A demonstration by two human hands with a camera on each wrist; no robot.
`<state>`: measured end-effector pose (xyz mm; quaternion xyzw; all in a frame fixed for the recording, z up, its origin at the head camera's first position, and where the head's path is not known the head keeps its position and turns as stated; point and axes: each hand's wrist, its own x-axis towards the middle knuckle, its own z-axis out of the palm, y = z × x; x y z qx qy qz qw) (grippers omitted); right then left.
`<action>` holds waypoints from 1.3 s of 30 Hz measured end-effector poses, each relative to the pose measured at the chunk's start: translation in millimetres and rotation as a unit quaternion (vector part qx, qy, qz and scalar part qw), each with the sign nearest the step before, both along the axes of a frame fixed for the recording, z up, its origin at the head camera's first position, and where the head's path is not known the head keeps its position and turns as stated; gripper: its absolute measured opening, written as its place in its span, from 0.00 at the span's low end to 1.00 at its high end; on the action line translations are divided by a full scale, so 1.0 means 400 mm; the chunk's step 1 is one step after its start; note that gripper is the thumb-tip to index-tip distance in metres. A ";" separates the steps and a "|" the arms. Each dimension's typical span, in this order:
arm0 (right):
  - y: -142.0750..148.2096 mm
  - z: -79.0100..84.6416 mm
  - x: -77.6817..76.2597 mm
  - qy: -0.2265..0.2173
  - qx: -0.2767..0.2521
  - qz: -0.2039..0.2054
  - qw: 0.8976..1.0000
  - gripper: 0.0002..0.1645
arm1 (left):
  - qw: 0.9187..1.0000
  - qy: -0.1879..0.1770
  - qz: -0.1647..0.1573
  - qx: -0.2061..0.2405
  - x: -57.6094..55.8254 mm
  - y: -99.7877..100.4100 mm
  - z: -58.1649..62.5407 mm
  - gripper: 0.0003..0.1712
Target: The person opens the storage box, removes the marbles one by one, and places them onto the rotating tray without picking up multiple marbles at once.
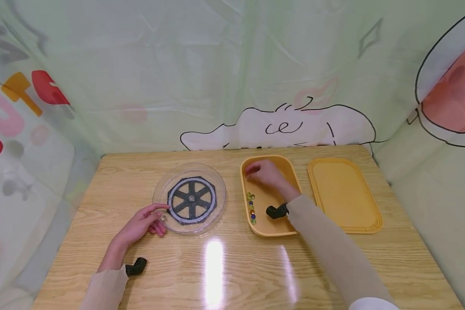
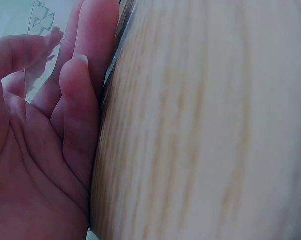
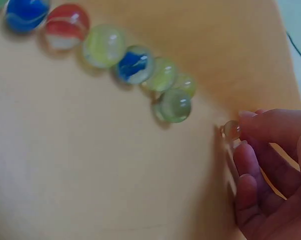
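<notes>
My right hand (image 1: 267,174) reaches into the far left part of a deep yellow tray (image 1: 276,233). In the right wrist view its thumb and fingertips pinch a small clear amber marble (image 3: 232,130) close to the tray wall. Several marbles, among them a red one (image 3: 66,25) and a blue-and-clear one (image 3: 134,65), lie in a row along the tray's left side. At the left, my left hand (image 1: 141,223) holds the near left rim of a round clear plastic dish (image 1: 221,206), one digit over the edge, other fingers outside it. A small glassy ball (image 1: 162,218) shows beside those fingers.
Inside the dish's outline is a black spoked wheel shape (image 1: 192,188) with a pale ring. A shallow yellow tray or lid (image 1: 345,193) lies right of the deep tray. All stand on a wooden table (image 1: 170,271) with curtains behind and at the sides.
</notes>
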<state>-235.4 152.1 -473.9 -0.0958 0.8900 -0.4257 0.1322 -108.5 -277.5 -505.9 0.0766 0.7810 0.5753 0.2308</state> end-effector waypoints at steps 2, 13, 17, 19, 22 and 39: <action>-0.003 -0.005 0.002 0.003 0.003 0.004 1.000 0.10 | 1.000 -0.001 0.001 -0.002 0.001 0.000 0.001 0.23; -0.013 -0.012 0.005 0.011 0.025 0.004 1.000 0.11 | 1.000 0.001 0.000 -0.003 0.004 0.000 0.003 0.23; -0.014 -0.013 0.003 0.013 0.027 0.001 1.000 0.11 | 1.000 0.003 0.001 -0.004 0.005 0.000 0.004 0.23; -0.014 -0.015 0.002 0.013 0.026 -0.001 1.000 0.11 | 1.000 0.002 0.003 -0.007 0.005 0.001 0.004 0.23; -0.014 -0.017 0.002 0.006 0.023 -0.005 1.000 0.11 | 1.000 0.002 0.003 -0.010 0.005 0.003 0.005 0.22; 0.005 0.029 0.009 -0.052 0.005 -0.019 0.998 0.10 | 1.000 0.003 0.006 -0.008 0.005 0.005 0.001 0.22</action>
